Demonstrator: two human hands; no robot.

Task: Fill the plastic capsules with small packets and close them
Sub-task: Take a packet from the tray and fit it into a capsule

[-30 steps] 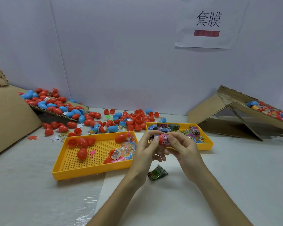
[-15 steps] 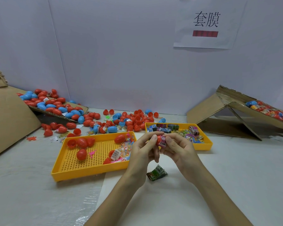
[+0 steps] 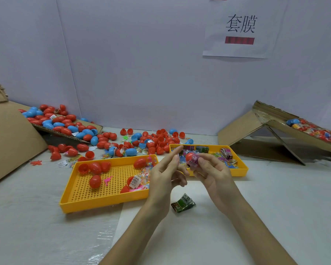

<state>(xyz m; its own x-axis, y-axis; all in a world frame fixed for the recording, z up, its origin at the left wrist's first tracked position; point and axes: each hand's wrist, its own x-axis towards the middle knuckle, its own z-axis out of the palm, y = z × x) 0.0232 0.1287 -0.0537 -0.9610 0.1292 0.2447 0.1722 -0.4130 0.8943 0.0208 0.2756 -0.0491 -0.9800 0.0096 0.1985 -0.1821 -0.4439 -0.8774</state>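
My right hand [image 3: 211, 172] grips a red capsule [image 3: 191, 157] with a pink packet showing at its side, held above the near edge of the small yellow tray [image 3: 239, 170] of packets. My left hand [image 3: 165, 174] is just left of the capsule with its fingers stretched out, off the capsule and holding nothing. A green packet [image 3: 183, 203] lies on the table below my hands. The large yellow perforated tray [image 3: 103, 201] at the left holds red capsule halves [image 3: 95, 181] and clear packets [image 3: 141, 177].
Loose red and blue capsules [image 3: 145, 140] lie scattered along the back wall. A cardboard ramp [image 3: 61, 125] at the left carries more of them. A cardboard chute [image 3: 287, 129] at the right holds filled capsules. A big cardboard sheet [image 3: 10, 142] leans at far left.
My left hand has let go of the capsule and opened its fingers; before, both hands held it. The capsule stays in my right hand.
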